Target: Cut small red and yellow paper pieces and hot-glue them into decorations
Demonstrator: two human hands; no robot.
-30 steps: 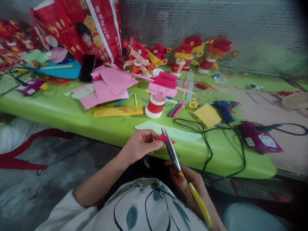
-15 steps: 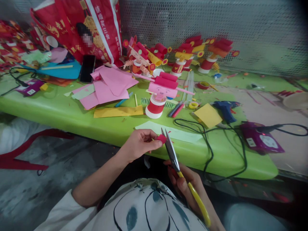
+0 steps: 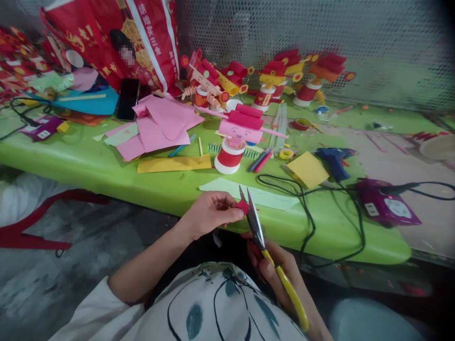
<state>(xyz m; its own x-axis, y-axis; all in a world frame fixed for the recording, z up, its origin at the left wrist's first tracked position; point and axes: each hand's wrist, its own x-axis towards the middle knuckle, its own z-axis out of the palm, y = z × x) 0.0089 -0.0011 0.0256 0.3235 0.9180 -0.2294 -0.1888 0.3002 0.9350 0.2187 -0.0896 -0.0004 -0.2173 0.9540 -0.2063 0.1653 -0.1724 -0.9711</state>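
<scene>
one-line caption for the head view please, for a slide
Left hand pinches a small red paper piece by the parted blades of yellow-handled scissors held in the right hand.

Red bag (image 3: pixel 101 52) cut off above; blurred red pieces (image 3: pixel 17 66), perhaps figures, far left.

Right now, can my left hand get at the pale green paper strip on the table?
Probably yes: the pale green strip lies just beyond your left hand, and nothing seems to block its left end. That hand pinches a red paper piece, though, and the scissors point over the strip's middle.
</scene>
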